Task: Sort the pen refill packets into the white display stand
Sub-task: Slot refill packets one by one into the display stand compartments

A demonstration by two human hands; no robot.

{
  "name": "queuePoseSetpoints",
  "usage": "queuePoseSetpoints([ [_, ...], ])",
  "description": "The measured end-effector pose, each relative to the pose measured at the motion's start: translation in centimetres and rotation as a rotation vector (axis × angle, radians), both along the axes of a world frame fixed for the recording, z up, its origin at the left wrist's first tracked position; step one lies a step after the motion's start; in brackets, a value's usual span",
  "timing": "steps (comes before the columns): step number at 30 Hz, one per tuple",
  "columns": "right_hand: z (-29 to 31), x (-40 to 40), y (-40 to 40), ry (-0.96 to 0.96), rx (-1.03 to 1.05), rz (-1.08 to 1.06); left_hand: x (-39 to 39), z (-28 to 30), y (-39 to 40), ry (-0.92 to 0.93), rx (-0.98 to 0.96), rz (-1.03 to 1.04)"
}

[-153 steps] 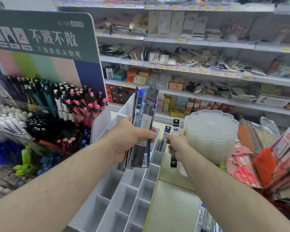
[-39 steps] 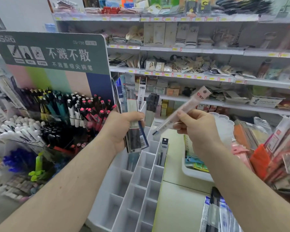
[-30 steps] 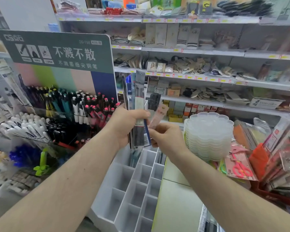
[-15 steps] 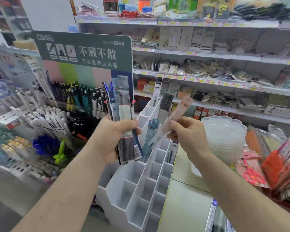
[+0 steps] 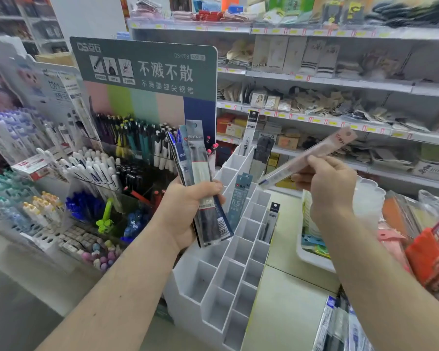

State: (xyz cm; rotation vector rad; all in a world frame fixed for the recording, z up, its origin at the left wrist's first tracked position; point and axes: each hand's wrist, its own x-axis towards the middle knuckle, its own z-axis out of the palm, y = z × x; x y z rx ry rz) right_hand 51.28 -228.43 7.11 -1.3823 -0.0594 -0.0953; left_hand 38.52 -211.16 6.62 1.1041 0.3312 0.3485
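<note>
Refill packets point(image 5: 203, 183) — a fanned bunch gripped upright in the left hand point(image 5: 188, 211); the right hand point(image 5: 330, 186) pinches one pale packet point(image 5: 312, 154) above the white display stand point(image 5: 228, 269).

Refill pkt bundle point(image 5: 203, 188) upright, clear pkt point(image 5: 307, 158) tilted, above white stand point(image 5: 228, 279)

Gripping a fanned bundle of refill packets point(image 5: 203, 188) in the left hand point(image 5: 188, 211), pinching one pale packet point(image 5: 312, 154) tilted in the right hand point(image 5: 327, 188), hovering above the white display stand point(image 5: 228, 274).
</note>
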Motion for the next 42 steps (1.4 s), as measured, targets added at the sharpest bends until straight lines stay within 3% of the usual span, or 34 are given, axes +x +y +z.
queuePoseSetpoints([
  [5,-0.5,-0.6,-0.1,-0.035,-0.058,0.011,-0.2,0.2,-0.2,0.022,0.013,-0.001],
  [10,-4.8,-2.2,3.6,-0.102,-0.490,0.301,-0.3,0.2,-0.4,0.015,0.042,-0.023],
  [15,-7.1,-2.4,5.7,-0.158,-0.929,0.433,-0.4,0.2,-0.4,0.013,0.077,-0.032],
  [18,-6.3,-2.5,5.1,-0.126,-1.036,0.467,-0.4,0.1,-0.4,0.008,0.067,-0.052],
  [20,-4.6,-2.6,4.4,-0.135,-0.895,0.322,-0.4,-0.1,-0.3,-0.013,0.075,-0.067],
  [22,-2.3,-3.6,3.8,-0.119,-0.552,0.231,-0.4,-0.2,-0.3,-0.040,0.119,-0.098],
  [24,0.0,-5.4,3.9,-0.117,-0.343,0.334,-0.4,-0.2,-0.2,-0.072,0.193,-0.149],
  [28,0.8,-7.2,5.5,-0.157,-0.414,0.498,-0.1,-0.7,0.0,-0.132,0.253,-0.185],
  [37,0.8,-6.9,4.8,-0.142,-0.235,0.498,-0.4,-0.9,0.7,-0.149,0.164,-0.259],
  [42,1.8,-6.2,3.7,0.044,0.048,0.348,-0.5,-0.8,0.5,-0.129,0.197,-0.215],
])
